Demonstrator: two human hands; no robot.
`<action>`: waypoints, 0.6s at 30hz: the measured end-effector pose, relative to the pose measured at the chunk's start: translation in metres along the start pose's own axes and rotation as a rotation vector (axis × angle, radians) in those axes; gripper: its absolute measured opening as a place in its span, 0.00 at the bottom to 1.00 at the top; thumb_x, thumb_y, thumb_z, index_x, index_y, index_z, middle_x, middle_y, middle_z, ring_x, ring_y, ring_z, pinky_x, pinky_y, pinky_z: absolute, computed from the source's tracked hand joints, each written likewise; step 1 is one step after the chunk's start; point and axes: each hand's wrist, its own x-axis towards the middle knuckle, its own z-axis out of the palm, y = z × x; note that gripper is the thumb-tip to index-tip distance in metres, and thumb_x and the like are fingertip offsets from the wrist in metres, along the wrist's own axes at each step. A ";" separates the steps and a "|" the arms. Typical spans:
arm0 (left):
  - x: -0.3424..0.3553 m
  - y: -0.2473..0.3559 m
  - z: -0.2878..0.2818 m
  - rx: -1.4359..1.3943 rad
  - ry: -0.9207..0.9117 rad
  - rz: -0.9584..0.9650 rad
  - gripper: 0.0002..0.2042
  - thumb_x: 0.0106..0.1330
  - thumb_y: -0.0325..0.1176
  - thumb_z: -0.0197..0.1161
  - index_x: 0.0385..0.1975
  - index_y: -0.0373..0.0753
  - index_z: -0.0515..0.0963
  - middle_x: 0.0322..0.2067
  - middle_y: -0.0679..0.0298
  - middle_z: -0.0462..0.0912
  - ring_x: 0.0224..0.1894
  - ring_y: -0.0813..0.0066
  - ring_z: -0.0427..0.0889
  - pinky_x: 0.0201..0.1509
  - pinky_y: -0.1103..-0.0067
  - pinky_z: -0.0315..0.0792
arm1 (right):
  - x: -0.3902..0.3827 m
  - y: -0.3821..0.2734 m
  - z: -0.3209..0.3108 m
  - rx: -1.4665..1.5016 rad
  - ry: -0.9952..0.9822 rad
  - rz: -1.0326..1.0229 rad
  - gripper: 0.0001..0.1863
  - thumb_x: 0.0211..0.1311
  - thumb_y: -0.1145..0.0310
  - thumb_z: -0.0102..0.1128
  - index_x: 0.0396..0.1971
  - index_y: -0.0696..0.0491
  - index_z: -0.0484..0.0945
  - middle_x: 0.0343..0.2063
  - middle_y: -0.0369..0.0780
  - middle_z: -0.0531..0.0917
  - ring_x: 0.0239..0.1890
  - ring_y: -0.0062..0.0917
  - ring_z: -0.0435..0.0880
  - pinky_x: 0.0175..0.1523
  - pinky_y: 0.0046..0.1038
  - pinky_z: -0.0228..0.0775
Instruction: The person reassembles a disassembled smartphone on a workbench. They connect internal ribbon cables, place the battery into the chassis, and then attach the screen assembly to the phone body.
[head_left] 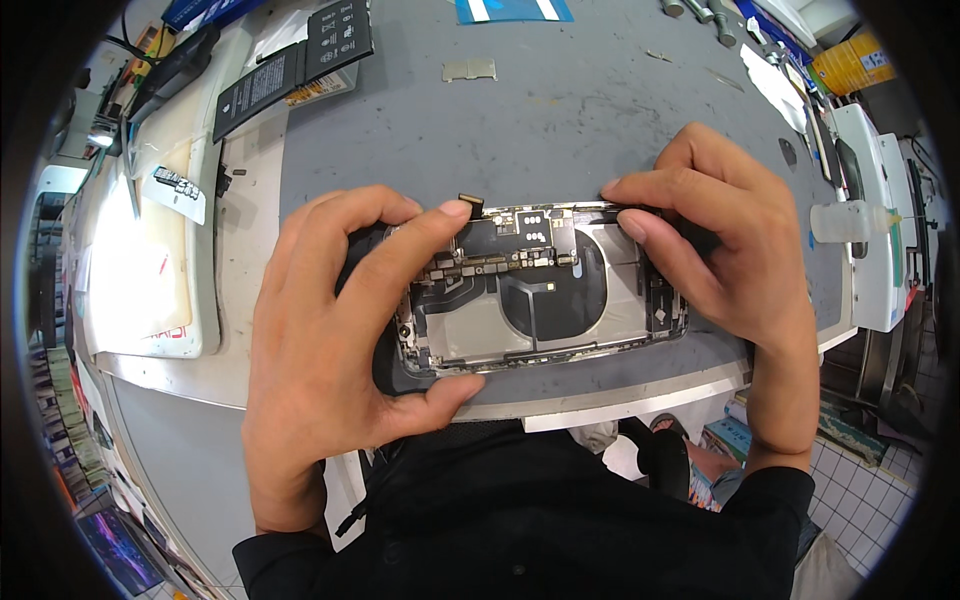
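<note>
An opened phone [465, 330] lies lengthwise near the front edge of the grey mat, its insides facing up. Along its far side runs the circuit board [505, 262], and a dark round wireless-charging coil [585, 310] sits in the middle. My left hand [320, 310] wraps round the left end, index finger at a small flex connector [470, 206] that sticks up past the far edge, thumb by the near edge. At the far right corner, my right hand [735, 225] pinches the frame between thumb and index finger; its other fingers are curled.
Black phone batteries [300, 72] lie at the far left beside a white tray [150, 300]. A small metal plate [468, 70] and a blue sheet [515, 10] lie beyond the phone. A clear bottle [840, 222] and several tools [825, 150] line the right side.
</note>
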 end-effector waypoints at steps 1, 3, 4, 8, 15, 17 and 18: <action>-0.001 -0.001 0.001 -0.025 0.015 0.000 0.46 0.40 0.53 0.81 0.62 0.35 0.75 0.53 0.50 0.74 0.55 0.55 0.77 0.58 0.66 0.73 | 0.000 -0.001 0.000 0.019 0.003 0.017 0.09 0.57 0.78 0.69 0.39 0.59 0.87 0.26 0.39 0.78 0.27 0.25 0.76 0.29 0.24 0.63; -0.003 -0.003 0.001 -0.073 0.046 0.000 0.48 0.41 0.52 0.83 0.64 0.35 0.72 0.55 0.49 0.73 0.56 0.56 0.76 0.59 0.66 0.73 | 0.000 -0.004 -0.001 0.057 0.013 0.047 0.09 0.57 0.78 0.69 0.38 0.59 0.87 0.26 0.39 0.77 0.27 0.24 0.75 0.30 0.24 0.63; -0.003 -0.003 0.001 -0.093 0.052 0.009 0.49 0.41 0.51 0.84 0.65 0.35 0.71 0.55 0.49 0.72 0.56 0.56 0.76 0.59 0.67 0.72 | 0.000 -0.005 -0.002 0.054 0.020 0.057 0.08 0.57 0.78 0.69 0.37 0.59 0.87 0.26 0.39 0.77 0.28 0.24 0.75 0.30 0.24 0.62; -0.007 0.002 0.001 -0.224 0.108 -0.027 0.45 0.36 0.37 0.86 0.61 0.39 0.73 0.55 0.52 0.72 0.55 0.55 0.76 0.57 0.66 0.74 | -0.001 -0.008 -0.010 0.081 0.051 0.064 0.07 0.57 0.75 0.69 0.35 0.59 0.87 0.27 0.38 0.74 0.28 0.22 0.71 0.31 0.23 0.59; -0.017 0.006 0.009 -0.103 0.340 0.204 0.33 0.44 0.28 0.84 0.54 0.48 0.78 0.54 0.53 0.73 0.49 0.58 0.80 0.46 0.71 0.80 | 0.002 -0.012 -0.020 0.400 0.042 -0.026 0.06 0.53 0.73 0.73 0.31 0.56 0.87 0.28 0.38 0.78 0.30 0.26 0.76 0.33 0.26 0.65; -0.018 0.007 0.011 -0.080 0.376 0.234 0.30 0.48 0.27 0.81 0.54 0.52 0.79 0.54 0.53 0.73 0.46 0.59 0.81 0.44 0.70 0.80 | 0.004 -0.015 -0.023 0.444 0.007 -0.055 0.07 0.53 0.74 0.74 0.32 0.54 0.87 0.29 0.39 0.83 0.31 0.30 0.82 0.35 0.29 0.70; -0.020 0.009 0.012 -0.078 0.380 0.224 0.28 0.51 0.27 0.79 0.53 0.54 0.79 0.55 0.54 0.73 0.45 0.60 0.81 0.43 0.69 0.79 | 0.005 -0.017 -0.024 0.442 -0.003 -0.075 0.07 0.53 0.73 0.73 0.33 0.54 0.87 0.29 0.39 0.83 0.31 0.30 0.82 0.35 0.29 0.70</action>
